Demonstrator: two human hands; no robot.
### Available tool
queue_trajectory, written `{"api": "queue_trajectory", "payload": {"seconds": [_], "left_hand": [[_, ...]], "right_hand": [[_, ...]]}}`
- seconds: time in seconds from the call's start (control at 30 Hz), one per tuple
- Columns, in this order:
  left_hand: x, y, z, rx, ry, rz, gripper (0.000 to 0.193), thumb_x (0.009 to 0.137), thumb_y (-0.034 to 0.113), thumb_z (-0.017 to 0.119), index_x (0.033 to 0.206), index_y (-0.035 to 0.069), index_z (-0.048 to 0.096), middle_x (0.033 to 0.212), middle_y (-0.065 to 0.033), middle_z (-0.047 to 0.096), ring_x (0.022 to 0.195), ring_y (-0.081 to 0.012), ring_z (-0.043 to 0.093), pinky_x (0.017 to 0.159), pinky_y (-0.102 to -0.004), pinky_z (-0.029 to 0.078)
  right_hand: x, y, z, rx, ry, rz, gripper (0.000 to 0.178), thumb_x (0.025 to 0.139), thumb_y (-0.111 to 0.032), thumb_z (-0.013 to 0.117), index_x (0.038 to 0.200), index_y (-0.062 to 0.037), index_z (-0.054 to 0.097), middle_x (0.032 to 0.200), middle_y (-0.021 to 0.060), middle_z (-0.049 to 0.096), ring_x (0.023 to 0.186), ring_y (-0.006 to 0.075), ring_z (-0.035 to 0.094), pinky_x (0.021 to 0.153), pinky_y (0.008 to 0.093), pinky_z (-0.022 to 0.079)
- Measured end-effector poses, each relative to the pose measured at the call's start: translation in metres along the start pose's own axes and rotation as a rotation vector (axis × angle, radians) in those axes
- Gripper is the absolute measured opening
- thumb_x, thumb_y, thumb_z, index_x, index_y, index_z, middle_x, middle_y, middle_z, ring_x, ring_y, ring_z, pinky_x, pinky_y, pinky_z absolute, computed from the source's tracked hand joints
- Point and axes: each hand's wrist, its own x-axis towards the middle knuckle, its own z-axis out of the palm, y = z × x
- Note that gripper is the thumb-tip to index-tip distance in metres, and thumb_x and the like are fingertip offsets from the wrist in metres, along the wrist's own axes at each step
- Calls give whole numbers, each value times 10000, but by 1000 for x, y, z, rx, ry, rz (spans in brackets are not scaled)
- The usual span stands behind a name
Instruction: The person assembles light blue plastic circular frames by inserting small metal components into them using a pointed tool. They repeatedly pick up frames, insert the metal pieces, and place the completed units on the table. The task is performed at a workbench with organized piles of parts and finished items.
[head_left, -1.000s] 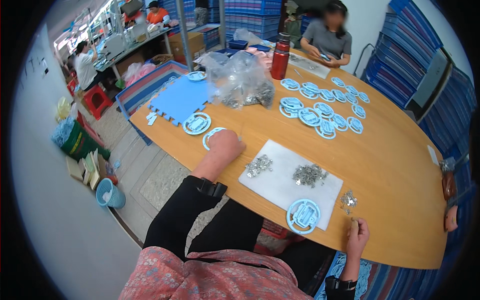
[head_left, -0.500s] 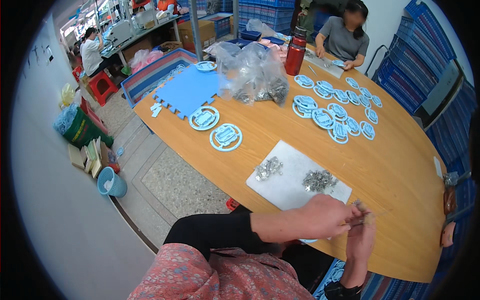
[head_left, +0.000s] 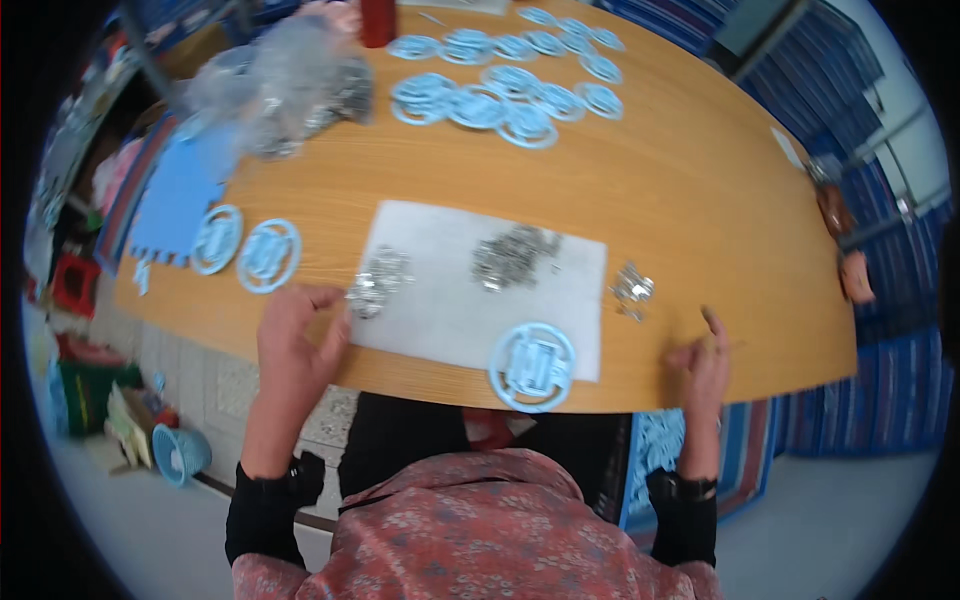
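Note:
My left hand (head_left: 300, 340) is at the left edge of a white board (head_left: 435, 325), thumb and forefinger apart beside a pile of shiny silver metal pieces (head_left: 380, 280). My right hand (head_left: 703, 365), blurred, hovers over the table right of the board. Its forefinger points forward and I see nothing in it. Between the hands, a light blue round plastic piece with cut-outs (head_left: 533, 367) lies over the board's near edge. A greyer heap of small metal parts (head_left: 510, 257) sits on the board. A smaller silver cluster (head_left: 632, 287) lies on the wood nearest my right hand.
Two more blue round pieces (head_left: 268, 256) lie at the left, by a blue foam mat (head_left: 180, 205). Clear bags of metal parts (head_left: 300, 85) and a red flask (head_left: 378, 22) stand beyond. Several blue rounds (head_left: 477, 107) cover the far side. A crate of blue pieces (head_left: 657, 450) is below the table edge.
My view has swung right and down. My hands, together over the table's near right side before, have parted: the left is now by the silver pile, the right beyond the board's right edge.

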Motion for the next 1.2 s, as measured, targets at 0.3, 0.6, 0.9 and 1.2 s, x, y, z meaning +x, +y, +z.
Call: {"api": "queue_trajectory", "payload": {"seconds": [0.3, 0.6, 0.9, 1.2], "left_hand": [[10, 113, 75, -185, -429, 263, 832, 630, 411, 920, 1276, -12, 609, 1219, -165, 550, 1133, -358, 531, 943, -459, 460], [10, 119, 90, -111, -476, 263, 832, 632, 378, 915, 1293, 4, 578, 1230, -152, 534, 1167, -352, 505, 968, -470, 433], [16, 122, 83, -171, -417, 328, 846, 604, 353, 919, 1298, 26, 559, 1233, -180, 564, 1150, -393, 525, 979, -501, 428], [34, 127, 77, -273, -320, 281, 964, 632, 322, 935, 1418, -1, 481, 1209, -193, 599, 1105, -399, 561, 959, -496, 450]], "right_hand": [[-24, -34, 26, -109, -199, -102, 241, 1013, -67, 589, 1229, 20, 651, 817, -21, 591, 729, 29, 488, 646, 213, 413], [-40, -30, 40, -139, -335, -119, 208, 1021, -144, 601, 1156, 4, 654, 754, 60, 601, 714, 88, 548, 653, 274, 473], [-39, -36, 61, 64, -419, -1, 236, 966, -104, 683, 1165, 23, 674, 787, 0, 629, 678, 40, 524, 610, 224, 434], [-24, -77, 72, 328, -763, 368, 298, 1061, -256, 598, 1225, -11, 643, 771, -44, 591, 601, 30, 513, 552, 199, 382]]}}
